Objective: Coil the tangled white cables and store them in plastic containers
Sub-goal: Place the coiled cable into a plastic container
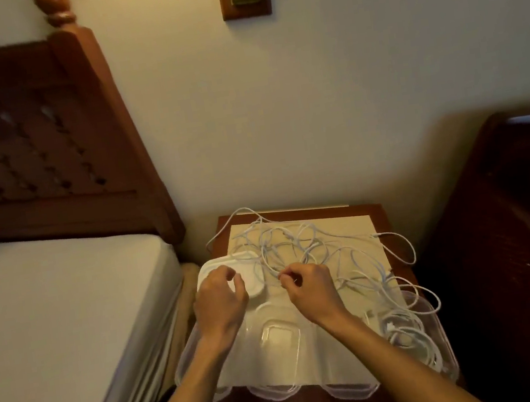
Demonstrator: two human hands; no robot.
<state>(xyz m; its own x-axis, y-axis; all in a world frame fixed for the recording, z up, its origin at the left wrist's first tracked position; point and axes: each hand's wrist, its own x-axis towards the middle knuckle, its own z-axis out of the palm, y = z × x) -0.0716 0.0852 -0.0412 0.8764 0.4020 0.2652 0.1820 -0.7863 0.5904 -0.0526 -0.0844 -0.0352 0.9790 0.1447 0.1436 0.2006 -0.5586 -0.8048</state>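
Head view: cables [300, 247] lay mostly tangled on table [378, 215], containers [281, 336] mostly unfilled; right hand [306, 288] grip pinched a strand, left hand [219, 297] curled, hold unclear.

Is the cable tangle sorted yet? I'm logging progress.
No: the white cables lie spread in loose, crossing loops over the nightstand.

We saw smooth white plastic-sheathed cables [297, 244] on a matt beige mat [346, 230], clear glossy plastic containers [281, 336], and a polished wooden nightstand [382, 215].
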